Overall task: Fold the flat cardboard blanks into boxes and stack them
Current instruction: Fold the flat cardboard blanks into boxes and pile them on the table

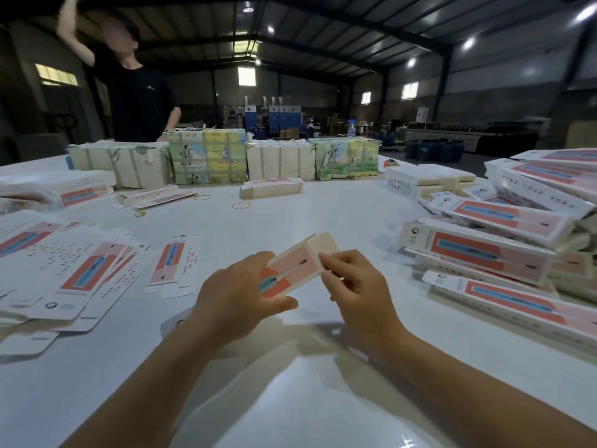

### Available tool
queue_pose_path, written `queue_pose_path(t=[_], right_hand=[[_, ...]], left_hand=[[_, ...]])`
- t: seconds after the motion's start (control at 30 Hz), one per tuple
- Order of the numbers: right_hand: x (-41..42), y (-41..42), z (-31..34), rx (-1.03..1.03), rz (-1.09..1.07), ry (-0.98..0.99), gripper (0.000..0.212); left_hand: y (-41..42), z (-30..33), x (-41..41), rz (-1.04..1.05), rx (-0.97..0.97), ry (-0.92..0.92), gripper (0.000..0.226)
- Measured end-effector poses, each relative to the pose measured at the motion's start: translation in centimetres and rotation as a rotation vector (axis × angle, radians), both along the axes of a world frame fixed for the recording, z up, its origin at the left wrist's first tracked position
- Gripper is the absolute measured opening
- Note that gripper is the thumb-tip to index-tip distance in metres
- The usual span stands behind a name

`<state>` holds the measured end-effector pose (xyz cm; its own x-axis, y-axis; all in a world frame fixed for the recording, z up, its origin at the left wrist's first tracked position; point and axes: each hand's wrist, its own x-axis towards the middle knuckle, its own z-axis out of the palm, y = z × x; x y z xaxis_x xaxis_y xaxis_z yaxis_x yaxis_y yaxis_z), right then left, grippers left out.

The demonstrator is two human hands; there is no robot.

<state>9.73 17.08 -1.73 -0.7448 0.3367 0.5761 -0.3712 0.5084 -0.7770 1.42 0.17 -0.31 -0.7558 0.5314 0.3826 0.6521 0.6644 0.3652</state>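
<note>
Cardboard box (295,266) gripped by left hand (239,302), right hand (352,282) pinching its end flap, above white table (290,399)

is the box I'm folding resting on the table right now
No, the box is held up in the air by the left hand and the right hand, with its shadow falling on the table below.

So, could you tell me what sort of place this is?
Probably a packaging workshop in a warehouse: steel roof trusses, wrapped bundles on a big table, folded boxes piled on the right.
</note>
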Motion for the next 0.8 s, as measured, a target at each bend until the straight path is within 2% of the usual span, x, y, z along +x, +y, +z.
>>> queue_pose_path(t=[0.1,0.23,0.37,0.4,0.47,0.63,0.8], right_hand=[[0.1,-0.4,0.0,0.084,-0.02,0.018,0.024],[0.1,-0.3,-0.1,0.066,-0.005,-0.027,0.02],[-0.1,0.1,0.0,-0.018,0.058,-0.167,0.063],[-0.1,0.2,0.0,-0.01,0.073,-0.211,0.067],[-0.3,0.3,0.0,0.003,0.082,-0.254,0.063],[-0.4,0.2,0.0,-0.09,0.065,-0.218,0.041],[-0.5,-0.2,0.1,-0.277,0.144,-0.244,0.045]], left_hand=[[0.1,-0.3,0.0,-0.008,-0.009,0.013,0.058],[-0.4,-0.7,-0.3,-0.042,-0.036,-0.02,0.06],[-0.4,-0.9,-0.3,-0.051,-0.076,-0.002,0.062],[-0.4,-0.9,-0.3,-0.054,-0.094,0.02,0.063],[-0.2,-1.1,-0.2,-0.056,-0.123,0.058,0.065],[0.1,-1.1,-0.1,-0.029,-0.111,0.083,0.067],[0.7,-1.1,0.3,0.005,-0.126,0.108,0.061]])
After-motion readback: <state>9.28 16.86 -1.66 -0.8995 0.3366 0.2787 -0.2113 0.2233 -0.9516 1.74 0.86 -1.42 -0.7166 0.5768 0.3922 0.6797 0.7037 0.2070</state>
